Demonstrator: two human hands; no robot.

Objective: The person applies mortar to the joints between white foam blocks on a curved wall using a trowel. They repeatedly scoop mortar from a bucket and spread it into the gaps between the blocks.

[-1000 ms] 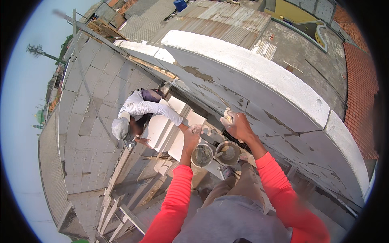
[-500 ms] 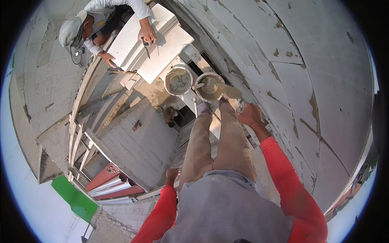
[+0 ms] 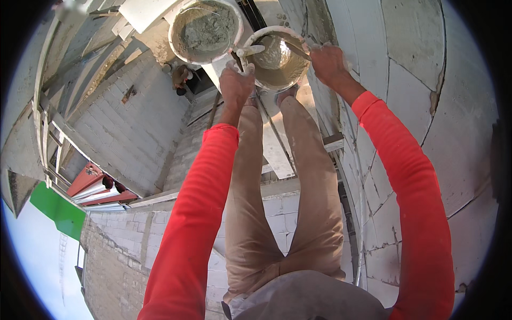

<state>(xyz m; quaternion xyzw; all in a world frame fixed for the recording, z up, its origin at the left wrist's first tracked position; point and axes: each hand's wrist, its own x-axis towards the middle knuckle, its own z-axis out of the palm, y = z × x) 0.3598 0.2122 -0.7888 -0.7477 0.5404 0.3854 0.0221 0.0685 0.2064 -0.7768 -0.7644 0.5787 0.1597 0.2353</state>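
Observation:
My right hand (image 3: 329, 65) is closed round the grip of a trowel (image 3: 297, 50), whose blade reaches over the right rim of a round bucket (image 3: 262, 81) holding wet, watery grey mix. My left hand (image 3: 237, 85) is closed at this bucket's left side, just below a pale, mortar-crusted handle (image 3: 250, 50) lying over the rim. What its fingers grip is hidden. Left of it stands a second bucket (image 3: 174, 38), filled with thick grey mortar.
A light block wall (image 3: 413, 101) rises close on my right. Below my feet lie a narrow board (image 3: 277, 160) and an open drop. Another person (image 3: 181, 79) is far below at left. Red and white metal sheets (image 3: 96, 186) lie lower left.
My left hand has come up from beside my hip to the bucket. My right hand has brought the trowel over the bucket rim. The view has tilted, and the co-worker above has left it.

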